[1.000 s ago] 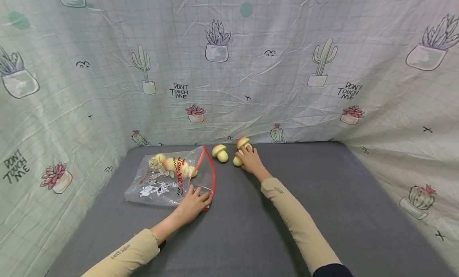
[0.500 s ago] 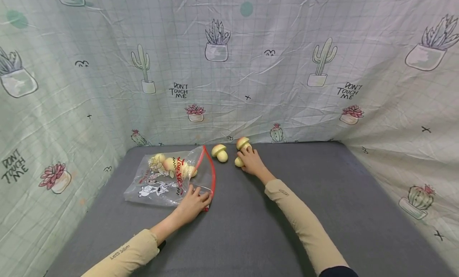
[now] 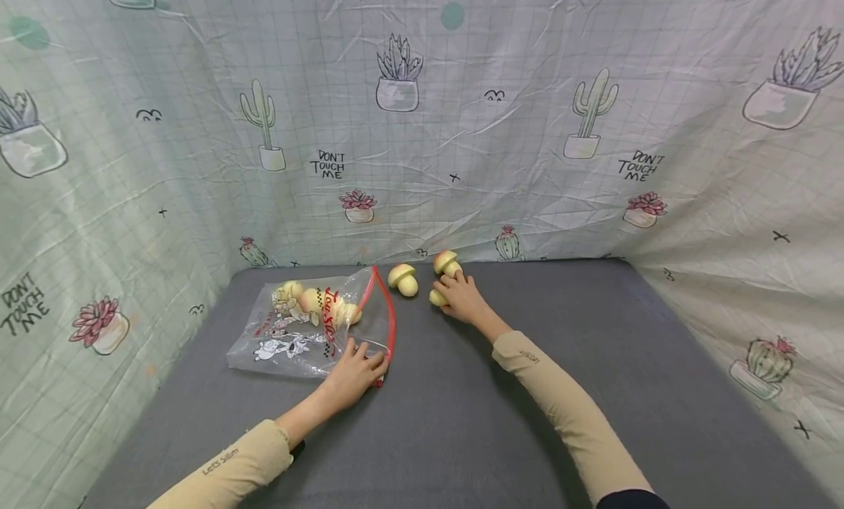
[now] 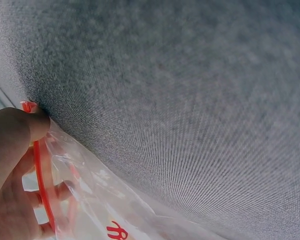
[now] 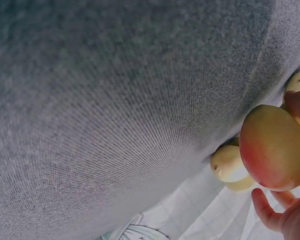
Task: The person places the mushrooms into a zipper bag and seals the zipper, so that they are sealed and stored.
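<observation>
1. Curling around a toy mushroom (image 3: 437, 297), the right hand (image 3: 461, 299) has its fingers (image 5: 268, 212) wrapped on the yellow-red cap (image 5: 272, 148) near the far edge of the grey mat (image 3: 461, 421).
2. Another mushroom (image 3: 447, 262) lies just beyond that hand, and a third mushroom (image 3: 403, 279) sits just left of it, near the bag's mouth.
3. The left hand (image 3: 353, 373) pinches the red zip edge (image 4: 42, 185) of the clear printed bag (image 3: 303, 326), thumb (image 4: 20, 130) pressed over the strip.
4. The bag lies flat on the mat's left part, several mushrooms (image 3: 316, 304) inside.
5. Cactus-print cloth (image 3: 422, 128) hangs behind and at both sides.
</observation>
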`<action>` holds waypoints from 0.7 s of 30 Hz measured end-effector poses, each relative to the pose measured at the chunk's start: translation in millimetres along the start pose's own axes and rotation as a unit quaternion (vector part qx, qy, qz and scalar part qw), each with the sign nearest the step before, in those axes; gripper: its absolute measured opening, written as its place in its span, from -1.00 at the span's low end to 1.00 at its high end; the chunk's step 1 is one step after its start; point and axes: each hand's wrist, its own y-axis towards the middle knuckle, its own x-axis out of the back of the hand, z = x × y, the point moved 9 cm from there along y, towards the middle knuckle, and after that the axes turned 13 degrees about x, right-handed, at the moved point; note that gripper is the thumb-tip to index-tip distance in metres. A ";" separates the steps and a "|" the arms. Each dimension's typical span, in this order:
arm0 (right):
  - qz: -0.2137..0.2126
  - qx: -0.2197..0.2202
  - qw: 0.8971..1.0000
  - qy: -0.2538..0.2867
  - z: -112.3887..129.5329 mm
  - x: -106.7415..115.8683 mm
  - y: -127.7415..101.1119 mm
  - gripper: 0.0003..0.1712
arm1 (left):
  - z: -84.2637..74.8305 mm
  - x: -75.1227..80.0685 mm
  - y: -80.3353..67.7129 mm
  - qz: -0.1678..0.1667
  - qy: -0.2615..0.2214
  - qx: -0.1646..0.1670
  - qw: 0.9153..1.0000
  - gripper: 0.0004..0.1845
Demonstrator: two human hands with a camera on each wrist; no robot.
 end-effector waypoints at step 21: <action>-0.043 0.007 0.998 0.046 17.3 17.5 -9.2 -0.52 | 0.6 8.3 0.7 -0.009 -0.004 0.001 1.000 -0.69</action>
